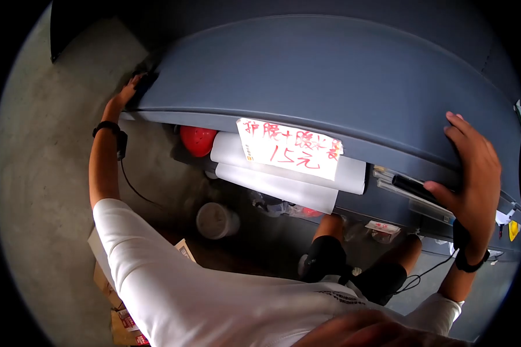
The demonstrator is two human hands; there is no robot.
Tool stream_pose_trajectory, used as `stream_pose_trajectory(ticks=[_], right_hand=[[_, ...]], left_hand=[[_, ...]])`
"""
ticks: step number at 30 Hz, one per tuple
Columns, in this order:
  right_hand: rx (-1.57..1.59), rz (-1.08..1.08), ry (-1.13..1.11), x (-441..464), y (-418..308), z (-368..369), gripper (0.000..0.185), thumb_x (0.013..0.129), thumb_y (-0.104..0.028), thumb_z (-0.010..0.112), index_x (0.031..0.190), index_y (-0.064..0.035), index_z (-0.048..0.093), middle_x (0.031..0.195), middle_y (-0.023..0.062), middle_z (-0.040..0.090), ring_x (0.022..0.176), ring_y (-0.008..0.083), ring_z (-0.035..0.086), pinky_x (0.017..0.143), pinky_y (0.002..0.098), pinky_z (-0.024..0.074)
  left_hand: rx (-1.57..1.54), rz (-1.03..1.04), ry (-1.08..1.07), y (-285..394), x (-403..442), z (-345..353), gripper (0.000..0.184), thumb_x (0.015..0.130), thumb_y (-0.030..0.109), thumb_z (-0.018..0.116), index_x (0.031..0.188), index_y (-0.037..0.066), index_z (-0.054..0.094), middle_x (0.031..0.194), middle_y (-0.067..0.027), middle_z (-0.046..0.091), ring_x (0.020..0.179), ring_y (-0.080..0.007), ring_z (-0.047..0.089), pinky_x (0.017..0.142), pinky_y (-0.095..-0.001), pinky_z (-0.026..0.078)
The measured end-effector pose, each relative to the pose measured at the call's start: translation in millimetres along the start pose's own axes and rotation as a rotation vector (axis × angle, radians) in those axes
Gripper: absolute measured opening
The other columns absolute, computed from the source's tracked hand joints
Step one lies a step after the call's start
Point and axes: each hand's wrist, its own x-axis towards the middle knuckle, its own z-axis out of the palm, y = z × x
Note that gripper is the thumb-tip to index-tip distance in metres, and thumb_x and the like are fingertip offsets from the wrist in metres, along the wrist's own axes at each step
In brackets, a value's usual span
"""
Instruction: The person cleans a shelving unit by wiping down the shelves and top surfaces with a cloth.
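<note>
One grey panel runs lengthwise toward ten o'clock from the right hand, fingers spread; left hand at far end, finger spacing unclear.

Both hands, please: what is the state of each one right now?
Left hand: at the dark object by the grey surface; its grip cannot be told.
Right hand: open at the grey surface's edge, nothing seen held.

Head view: a grey table spans the upper frame, with the left hand at its upper-left end and the right hand at its right edge; a handwritten sign overlaps white rolls at centre.
</note>
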Motion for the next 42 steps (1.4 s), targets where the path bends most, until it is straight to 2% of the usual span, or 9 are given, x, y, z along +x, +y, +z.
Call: stream_pose_trajectory(ticks=[7,19,21,23,30,31,34,37,42], right_hand=[[0.041,-0.012,0.045,0,-4,-3,0.072,0.071,-0.052,0.079,0.122,-0.0041,0.062,0.133,0.0144,0.062,0.121,0.0363,0.06,0.1,0.044,0.0466],[0.079,-0.067,0.152,-9,4,1,0.069,0.084,-0.06,0.069,0.123,-0.0042,0.063,0.127,0.0135,0.065,0.113,0.0298,0.064,0.095,0.0421,0.0489],[0.091,-0.068,0.181,-10,4,4,0.069,0.084,-0.061,0.068,0.123,-0.0044,0.063,0.126,0.013,0.066,0.113,0.0297,0.064,0.094,0.042,0.0494],[0.116,-0.091,0.249,-11,7,8,0.067,0.084,-0.061,0.069,0.121,-0.005,0.064,0.122,0.0131,0.067,0.11,0.0299,0.066,0.094,0.0417,0.0498],[0.413,0.078,0.304,-15,17,-5,0.066,0.084,-0.055,0.072,0.127,-0.0088,0.055,0.113,0.0131,0.066,0.103,0.0339,0.066,0.088,0.045,0.0519],[0.408,0.065,0.308,-15,17,-6,0.068,0.084,-0.054,0.073,0.132,-0.0117,0.05,0.119,0.0125,0.062,0.105,0.0347,0.064,0.089,0.045,0.0515],[0.291,-0.025,0.345,-13,9,-8,0.07,0.087,-0.051,0.07,0.141,-0.0126,0.048,0.133,0.0152,0.053,0.113,0.0359,0.059,0.097,0.0453,0.0476],[0.165,-0.067,0.366,-12,8,1,0.065,0.092,-0.049,0.065,0.143,-0.0123,0.049,0.129,0.0188,0.056,0.114,0.0377,0.059,0.102,0.0471,0.0438],[0.161,0.066,0.168,-33,22,-14,0.058,0.097,-0.047,0.058,0.14,-0.0094,0.053,0.122,0.0222,0.06,0.115,0.0413,0.06,0.105,0.0486,0.0419]], left_hand=[[-0.11,0.024,-0.162,223,-99,6,0.075,0.095,0.077,0.022,0.159,0.04,0.024,0.167,-0.0099,0.021,0.154,-0.0332,0.016,0.123,-0.0549,0.013],[-0.066,0.189,-0.267,514,-141,33,0.096,0.089,0.082,0.039,0.161,0.019,0.025,0.165,-0.0254,0.016,0.153,-0.0376,0.016,0.121,-0.0576,0.022],[-0.157,0.221,-0.474,549,-145,40,0.088,0.092,0.077,0.039,0.16,0.023,0.026,0.165,-0.0201,0.02,0.154,-0.037,0.016,0.121,-0.0599,0.021],[-0.153,0.666,-0.63,591,-196,35,0.059,0.104,0.056,0.036,0.157,0.03,0.036,0.167,-0.0097,0.023,0.154,-0.0291,0.017,0.124,-0.0468,0.015],[-0.217,1.142,-0.188,579,-290,35,0.058,0.106,0.026,0.049,0.159,0.023,0.029,0.162,-0.0154,0.031,0.151,-0.0337,0.027,0.122,-0.0453,0.027],[-0.063,1.128,0.0,568,-295,38,0.06,0.104,0.019,0.053,0.159,0.025,0.03,0.161,-0.0172,0.033,0.15,-0.0356,0.028,0.121,-0.0469,0.029],[0.053,0.789,-0.16,557,-308,49,0.056,0.105,0.036,0.051,0.157,0.028,0.033,0.158,-0.0201,0.038,0.15,-0.0396,0.024,0.122,-0.0502,0.026],[0.043,0.869,-0.188,565,-283,56,0.059,0.103,0.043,0.052,0.157,0.026,0.035,0.155,-0.0219,0.041,0.151,-0.0418,0.02,0.123,-0.051,0.022],[-0.329,0.857,-0.039,625,-301,85,0.045,0.091,0.015,0.056,0.135,0.006,0.062,0.109,-0.0254,0.07,0.102,-0.0352,0.068,0.094,-0.0414,0.051]])
